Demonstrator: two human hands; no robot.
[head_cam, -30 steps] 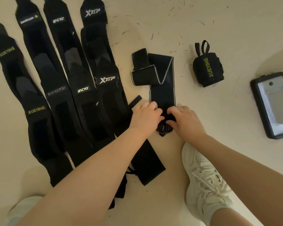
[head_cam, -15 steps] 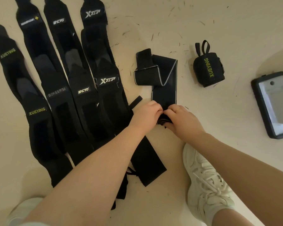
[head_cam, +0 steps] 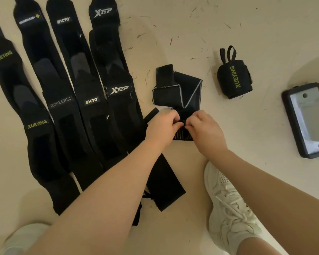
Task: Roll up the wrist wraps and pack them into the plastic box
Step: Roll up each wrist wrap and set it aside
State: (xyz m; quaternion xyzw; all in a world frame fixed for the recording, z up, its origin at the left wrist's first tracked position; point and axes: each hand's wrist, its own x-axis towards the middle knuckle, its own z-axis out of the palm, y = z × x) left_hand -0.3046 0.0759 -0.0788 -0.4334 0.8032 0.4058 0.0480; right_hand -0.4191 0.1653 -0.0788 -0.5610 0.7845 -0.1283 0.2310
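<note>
I am seeing my left hand (head_cam: pixel 162 126) and right hand (head_cam: pixel 203 127) pinching the near end of the grey-edged wrist wrap (head_cam: pixel 187 92) with curled fingers, its rolled part lying on the floor (head_cam: pixel 173 43), beside the finished roll (head_cam: pixel 234 80).

One camera only, worn on my head, wide-angle, looking steeply down and forward at the floor (head_cam: pixel 173 34) from close above. My forearms reach in from the bottom edge, my shoe (head_cam: pixel 228 208) beneath.
</note>
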